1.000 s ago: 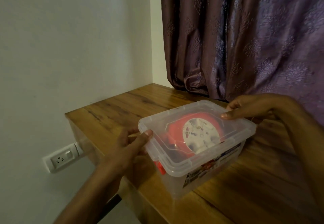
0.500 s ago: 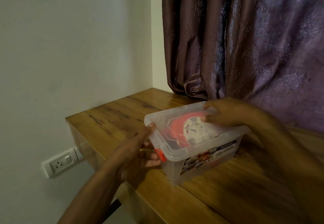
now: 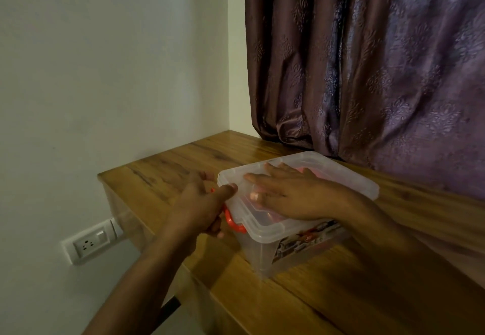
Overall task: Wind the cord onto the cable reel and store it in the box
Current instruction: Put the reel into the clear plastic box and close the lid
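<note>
The right hand (image 3: 286,195) lay flat on the lid (image 3: 341,177) of the clear box (image 3: 301,245), with its fingers straight and pressing down. Under that hand, a bit of the red cable reel (image 3: 308,171) showed through the lid, inside the box. The left hand (image 3: 202,206) was at the box's near end. Its thumb sat on the lid's edge and its fingers curled around the orange latch (image 3: 235,223). The box sat on the wooden table (image 3: 341,295) below both hands.
</note>
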